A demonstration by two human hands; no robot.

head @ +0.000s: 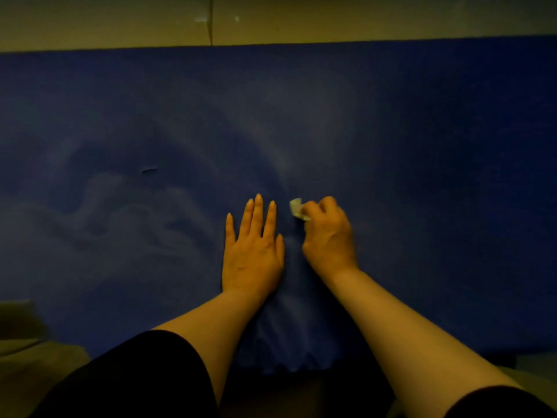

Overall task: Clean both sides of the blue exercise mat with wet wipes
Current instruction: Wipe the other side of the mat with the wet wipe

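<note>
The blue exercise mat [391, 131] fills nearly the whole view, spread flat on a pale floor [120, 22], with a small nick [149, 170] left of centre. The left hand [252, 251] lies palm-down on the mat, fingers straight and slightly spread. Just beside it, the right hand [327, 236] has its fingers curled round a crumpled wet wipe [298, 209], pressing it on the mat.

wet wipe [298, 209] mostly hidden in fist, blue mat [391, 146] cut off both sides
</note>
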